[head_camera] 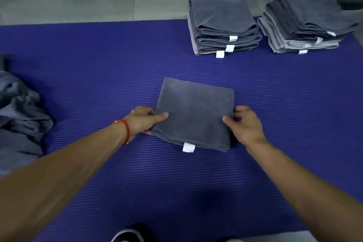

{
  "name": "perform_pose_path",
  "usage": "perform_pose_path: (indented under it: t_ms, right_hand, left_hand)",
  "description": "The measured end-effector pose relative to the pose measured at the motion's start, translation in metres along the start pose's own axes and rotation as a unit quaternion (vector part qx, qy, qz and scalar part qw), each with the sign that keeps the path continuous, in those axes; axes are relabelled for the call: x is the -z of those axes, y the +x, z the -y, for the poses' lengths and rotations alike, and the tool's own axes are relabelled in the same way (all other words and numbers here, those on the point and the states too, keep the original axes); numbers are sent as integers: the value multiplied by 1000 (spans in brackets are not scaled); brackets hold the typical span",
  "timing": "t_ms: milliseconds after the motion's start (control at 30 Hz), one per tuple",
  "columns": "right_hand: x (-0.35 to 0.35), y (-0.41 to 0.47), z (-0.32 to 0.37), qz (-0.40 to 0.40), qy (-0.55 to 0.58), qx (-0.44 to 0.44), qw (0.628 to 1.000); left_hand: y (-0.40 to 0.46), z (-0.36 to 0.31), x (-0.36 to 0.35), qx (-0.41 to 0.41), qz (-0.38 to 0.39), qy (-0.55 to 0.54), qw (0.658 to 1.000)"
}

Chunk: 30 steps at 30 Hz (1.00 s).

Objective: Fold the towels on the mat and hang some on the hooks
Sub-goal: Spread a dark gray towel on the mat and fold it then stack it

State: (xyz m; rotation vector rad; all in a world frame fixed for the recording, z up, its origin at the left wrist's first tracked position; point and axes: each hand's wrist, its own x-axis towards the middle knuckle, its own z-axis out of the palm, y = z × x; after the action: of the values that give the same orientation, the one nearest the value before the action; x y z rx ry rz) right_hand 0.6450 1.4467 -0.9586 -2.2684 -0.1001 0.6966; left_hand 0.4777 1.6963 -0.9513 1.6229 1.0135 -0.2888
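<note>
Gripping one folded towel (pixel 193 112), two hands (pixel 142 121) (pixel 244 124); two stacks (pixel 222 25) (pixel 302 23) beyond.

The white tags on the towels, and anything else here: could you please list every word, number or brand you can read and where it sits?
No text can be read anywhere in this view.
Tag on the folded towel held by the left hand and right hand: looks blank.
Tags on the near stack: look blank, too small to be sure.
Tags on the far stack: blurred, unreadable.
Mat: no print.
</note>
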Motion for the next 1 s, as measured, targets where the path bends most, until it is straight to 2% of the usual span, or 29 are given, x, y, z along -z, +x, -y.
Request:
perform_pose_path:
  t_ms: [67,167,333,400,500,633,733,833,900,1000]
  right_hand:
    - [-4,-9,-7,-19,-15,-3,1000]
    - [-9,-12,-11,12,-43,-16,999]
    - [-9,-18,1,42,-2,-21,999]
    - [-1,-25,6,51,78,-25,995]
    - [22,-32,16,104,272,-90,952]
    - [64,-17,42,146,375,-79,912]
    - [96,2,79,124,408,-45,904]
    - [128,33,122,88,388,42,916]
    - [144,61,150,50,381,99,918]
    - [154,113,186,-14,396,150,906]
  left_hand:
    - [-1,-8,1,3,-2,-22,1000]
    - [3,-15,2,-12,-20,-7,1000]
    - [-7,-21,-2,12,4,-66,998]
    - [-13,-27,-2,9,8,-112,994]
    - [-21,-44,1,29,37,-183,982]
    - [-22,-85,12,44,67,-248,965]
    - [-13,-131,21,7,85,-263,961]
    - [-6,-193,28,-65,72,-261,960]
    - [11,-230,30,-130,38,-253,958]
    - [44,-279,22,-226,-56,-251,939]
